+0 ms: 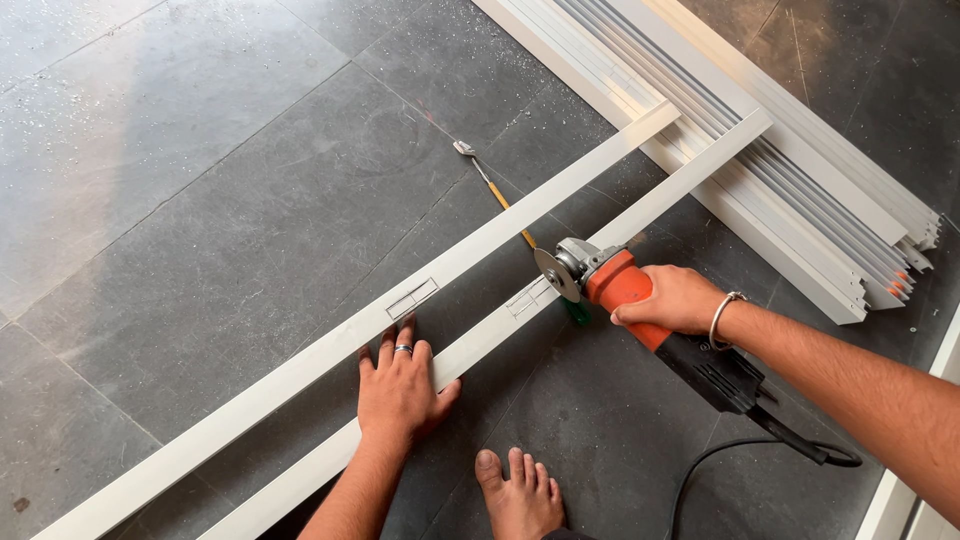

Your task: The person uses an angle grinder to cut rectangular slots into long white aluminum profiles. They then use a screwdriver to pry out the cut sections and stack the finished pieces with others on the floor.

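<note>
My right hand (672,299) grips the orange body of an angle grinder (618,283). Its disc (555,274) stands beside a marked rectangle on the nearer white aluminium bar (655,201). My left hand (398,386) lies flat, palm down, fingers together, across the gap between the two white bars. Its fingertips touch the farther bar (300,365), which also carries a marked rectangle (412,298). A ring is on one finger of that hand.
A stack of long white aluminium profiles (790,165) lies at the upper right on the dark tiled floor. A yellow-handled tool (492,188) lies under the bars. My bare foot (516,492) is at the bottom. The grinder's black cord (720,462) trails right.
</note>
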